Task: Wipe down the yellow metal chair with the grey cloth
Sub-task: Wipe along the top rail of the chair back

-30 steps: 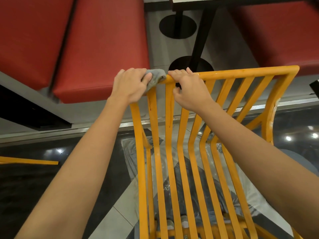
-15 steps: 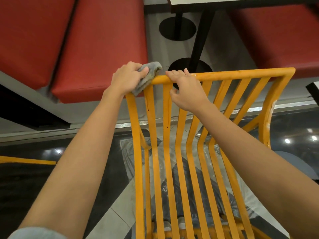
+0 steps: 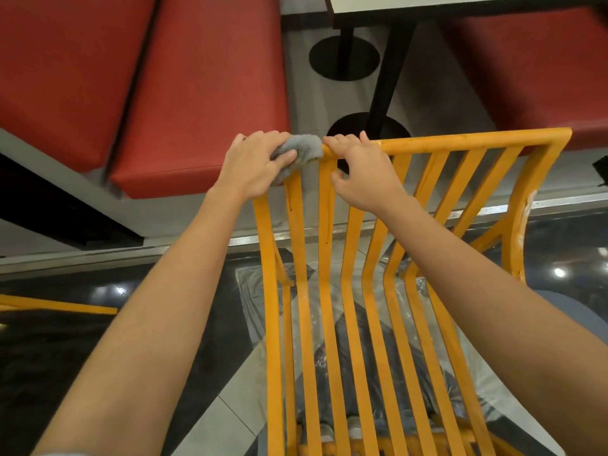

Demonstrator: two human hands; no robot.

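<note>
Under gripping fingers (image 3: 342,141) — yellow slatted chair (image 3: 460,141), dark drips, bunched grey cloth (image 3: 304,148)

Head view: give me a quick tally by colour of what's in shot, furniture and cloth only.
Yellow: 1, the chair under the hands.
Grey: 1, the cloth on the chair's top rail.
Red: 3, the seat cushions.
Black: 2, the round table bases.
Total: 7

Red benches (image 3: 204,93), black table legs (image 3: 390,77), glossy dark floor (image 3: 65,350) w/ light glare.
</note>
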